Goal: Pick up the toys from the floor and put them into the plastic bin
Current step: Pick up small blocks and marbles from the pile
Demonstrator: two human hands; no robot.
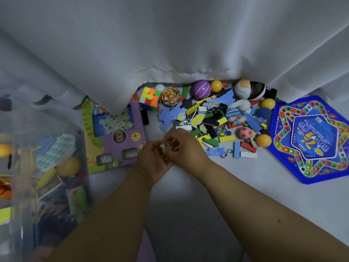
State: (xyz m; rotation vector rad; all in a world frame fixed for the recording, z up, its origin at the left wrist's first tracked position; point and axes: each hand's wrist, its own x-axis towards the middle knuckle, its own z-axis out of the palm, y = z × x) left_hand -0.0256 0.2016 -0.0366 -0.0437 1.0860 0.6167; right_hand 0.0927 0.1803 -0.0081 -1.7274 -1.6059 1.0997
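Left hand (154, 159) cupped palm-up, fingers curled around small glassy bits, likely marbles (164, 146); exact count not readable. Right hand (181, 146) meets it from above, fingertips pinched together over the cup, apparently dropping or settling a piece in. Judgement: the left serves as a holding dish so several tiny items travel to the bin in one trip, rather than one at a time.

Both forearms reach forward from the bottom of view, wrists converging just on the near edge of the pile (213, 120). Left wrist bent back, right wrist arched down.

Pile as landmark: a heap of coloured blocks, blue puzzle pieces and loose marbles on the floor (236, 176), tight against the curtain (170, 44) hem. At the pile's far edge, a cube (150, 98), a purple ball (201, 89), an orange ball (216, 86). Right of the pile, a blue game board (311, 138) lying flat. Left of the pile, a purple box (113, 137), partly under the curtain. Further left again, the bin (37, 167), clear-walled, already holding blocks, cards and a yellow ball.

Most toys remain on the floor; the task looks early to midway. The bin sits within easy swing of the left arm.
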